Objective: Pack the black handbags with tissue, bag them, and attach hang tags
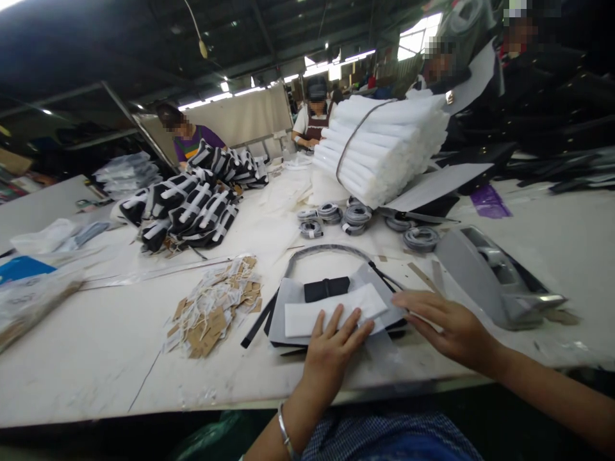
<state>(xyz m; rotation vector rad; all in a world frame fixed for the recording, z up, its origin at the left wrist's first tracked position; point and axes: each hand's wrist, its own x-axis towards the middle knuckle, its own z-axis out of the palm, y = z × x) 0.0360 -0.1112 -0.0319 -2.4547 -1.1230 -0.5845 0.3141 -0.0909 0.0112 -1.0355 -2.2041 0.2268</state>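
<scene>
A flat black bag (283,349) lies in front of me under a grey sheet (278,320), with its grey-wrapped handle (327,248) arching away from me. On the sheet rests a folded white padding strip (302,319), and a small black rolled piece (314,290) is just beyond it. My left hand (334,342) is spread flat, fingers pressing on the white strip. At the bag's right edge is my right hand (446,326), its fingers stretched out and touching or very near the sheet's corner. Nothing shows gripped in either hand.
Tangled tags (211,314) lie left of the bag. A tape dispenser (494,275) stands at right. Beyond are grey coils (355,216), a tied white padding stack (375,147) and wrapped black bags (187,208). Co-workers (312,118) occupy the table's far side.
</scene>
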